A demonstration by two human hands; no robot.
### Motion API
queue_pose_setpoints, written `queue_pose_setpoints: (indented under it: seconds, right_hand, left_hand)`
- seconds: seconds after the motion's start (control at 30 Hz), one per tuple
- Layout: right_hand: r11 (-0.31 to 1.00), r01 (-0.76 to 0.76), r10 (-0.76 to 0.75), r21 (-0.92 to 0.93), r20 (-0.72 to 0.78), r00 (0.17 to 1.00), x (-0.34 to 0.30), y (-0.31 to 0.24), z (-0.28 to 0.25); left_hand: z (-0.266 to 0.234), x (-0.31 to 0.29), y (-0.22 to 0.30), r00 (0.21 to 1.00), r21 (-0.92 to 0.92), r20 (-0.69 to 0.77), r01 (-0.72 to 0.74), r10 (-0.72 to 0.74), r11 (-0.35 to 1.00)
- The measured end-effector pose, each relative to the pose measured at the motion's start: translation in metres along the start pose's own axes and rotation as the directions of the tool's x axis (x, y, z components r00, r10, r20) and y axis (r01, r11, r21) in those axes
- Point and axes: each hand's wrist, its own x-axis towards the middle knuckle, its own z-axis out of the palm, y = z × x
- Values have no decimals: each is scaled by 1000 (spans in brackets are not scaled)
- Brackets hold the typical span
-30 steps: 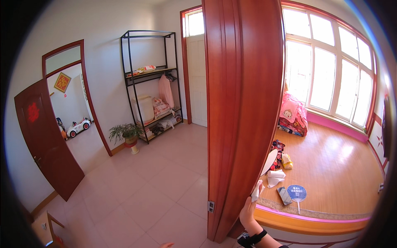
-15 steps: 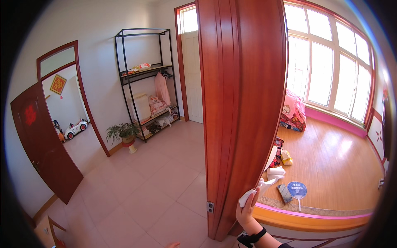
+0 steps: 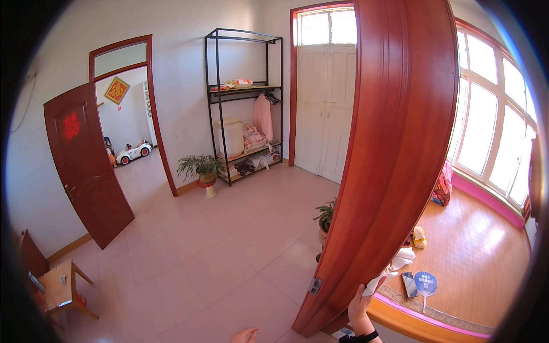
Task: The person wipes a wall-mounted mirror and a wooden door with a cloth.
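My right hand [image 3: 359,307], with a black band at the wrist, is closed on a white tissue or cloth [image 3: 374,283]. It presses this against the lower right edge of the red-brown wooden door frame [image 3: 394,143]. Only part of my left hand [image 3: 245,335] shows at the bottom edge, away from the frame. Its visible fingers extend to the right and nothing shows in them. Near my right hand, a crumpled white heap [image 3: 402,259], a dark patterned box [image 3: 409,284] and a blue round fan [image 3: 425,284] lie on the raised wooden platform [image 3: 469,246].
A metal latch plate [image 3: 314,286] sits on the frame's edge. Left of it spreads a tiled floor [image 3: 229,257]. Beyond stand a black shelf rack [image 3: 214,114], potted plants [image 3: 206,171], an open brown door [image 3: 86,166] and a small wooden stool [image 3: 60,286].
The view has swung left, so the frame and platform sit farther right in it. More of my left hand shows. My right hand stays at the frame's edge with the white tissue or cloth.
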Motion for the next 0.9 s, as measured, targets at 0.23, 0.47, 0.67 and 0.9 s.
queue_pose_setpoints:
  seconds: [0.23,0.47,0.67,0.9]
  right_hand:
    - [989,-148,147,8,68,987,-23,-10,-7]
    - [994,104,-112,41,379,918,-66,-15,-45]
    - [972,-47,-133,231,702,699,-62,-65,-29]
    - [970,245,-211,-9,474,855,9,38,-83]
  left_hand:
    - [3,13,15,991,-47,127,-33,39,998]
    - [56,38,61,898,-290,419,-11,137,957]
    - [139,57,72,720,-199,484,-464,498,864]
    - [129,72,34,946,-348,218,305,-240,887]
